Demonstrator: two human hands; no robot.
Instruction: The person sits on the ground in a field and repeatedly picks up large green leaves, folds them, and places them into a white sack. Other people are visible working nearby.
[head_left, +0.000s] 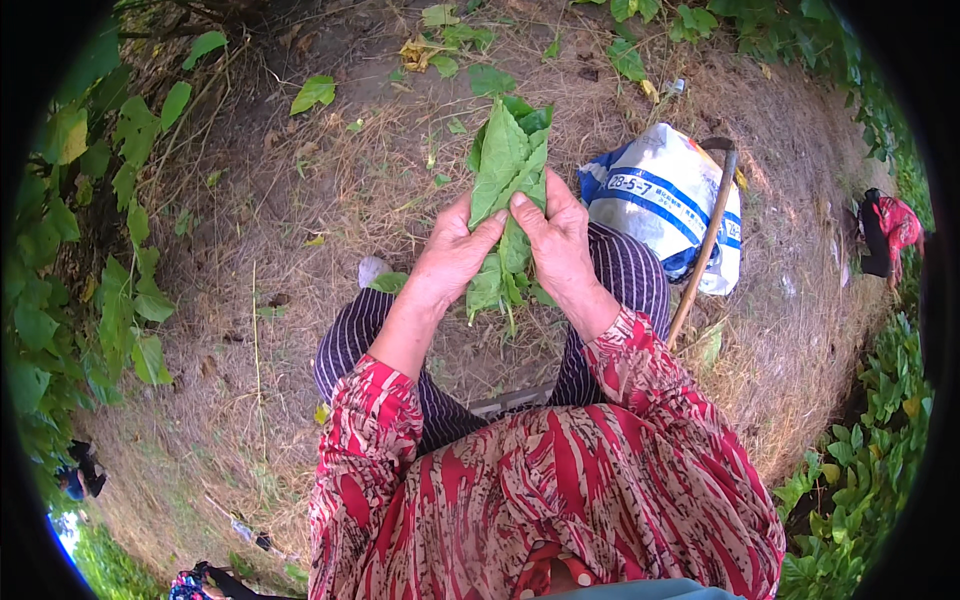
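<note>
A bundle of large green leaves (501, 165) is gripped between my two hands, above the ground and between my knees. My left hand (454, 251) pinches its left edge, thumb across the front. On the right side, my right hand (553, 236) holds the same bundle, its thumb pressed on the leaves near the left thumb. The leaves are layered and folded lengthwise, with tips pointing up and stems hanging below the hands. My fingers behind the bundle are mostly hidden.
A white and blue woven sack (652, 202) bearing print stands right of my knee. A sickle (709, 232) with a wooden handle leans against it. Vines (124, 300) line the left, leafy plants (862, 480) the right. Another person (889, 232) is at far right.
</note>
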